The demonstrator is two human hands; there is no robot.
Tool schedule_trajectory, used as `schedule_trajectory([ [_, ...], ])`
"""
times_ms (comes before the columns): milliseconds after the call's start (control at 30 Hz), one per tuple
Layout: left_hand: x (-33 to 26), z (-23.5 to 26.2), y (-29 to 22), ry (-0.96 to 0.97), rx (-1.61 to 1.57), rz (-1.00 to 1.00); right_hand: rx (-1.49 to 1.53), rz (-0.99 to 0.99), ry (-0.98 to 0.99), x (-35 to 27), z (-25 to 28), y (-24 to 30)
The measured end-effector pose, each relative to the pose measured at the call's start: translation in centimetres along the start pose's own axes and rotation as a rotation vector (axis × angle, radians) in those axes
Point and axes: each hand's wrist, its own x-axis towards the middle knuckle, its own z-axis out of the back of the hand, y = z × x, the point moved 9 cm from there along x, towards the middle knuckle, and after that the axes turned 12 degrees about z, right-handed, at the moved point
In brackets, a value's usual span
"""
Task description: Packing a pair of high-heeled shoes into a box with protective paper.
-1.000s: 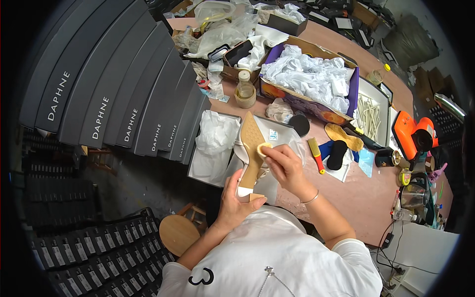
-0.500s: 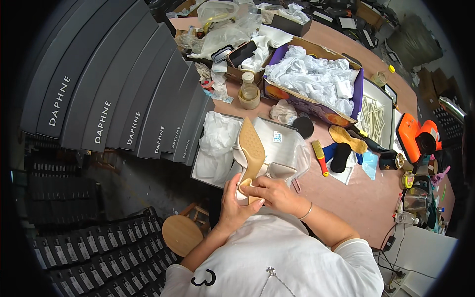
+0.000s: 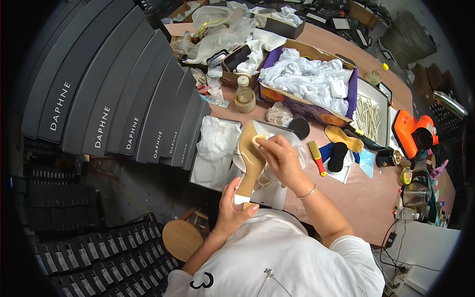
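My left hand (image 3: 231,213) is wrapped round the heel end of a light-coloured heeled shoe (image 3: 251,163), whose tan sole faces up and whose pointed toe aims away from me. Between the fingertips of my right hand (image 3: 287,166) is a small pale-yellow pad (image 3: 258,140), which is at the front part of the sole. Below the shoe lies an open shoe box (image 3: 202,174) with crumpled white tissue paper (image 3: 217,138) at its left. My right hand and forearm hide part of the box and what lies in it.
Tall stacked dark grey shoe boxes (image 3: 118,89) rise at the left. A purple box (image 3: 269,58) of white wads, a glass bottle (image 3: 244,94) and a red-and-yellow brush (image 3: 317,158) stand or lie on the pinkish table (image 3: 341,208). A round stool (image 3: 182,240) is at lower left.
My right hand has moved from the heel end of the shoe up to the front of the sole, and the yellow pad now shows in its fingers. My left hand still grips the heel end.
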Motion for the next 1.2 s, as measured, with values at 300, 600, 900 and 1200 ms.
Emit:
schedule_trajectory([
  [300,0.6,-0.1,-0.3,0.153,-0.411,0.108,0.093,0.017,0.024,-1.6,0.4,1.6],
  [600,0.7,1.5,-1.2,0.206,-0.371,-0.071,0.001,0.036,0.201,-8.0,1.5,3.8],
  [900,0.4,1.1,-3.2,0.278,-0.234,-0.141,-0.618,-0.407,0.158,-15.1,9.7,-8.2],
  [1200,0.5,3.2,-2.0,0.234,-0.344,-0.037,-0.222,-0.208,0.336,-9.5,2.8,-3.4],
])
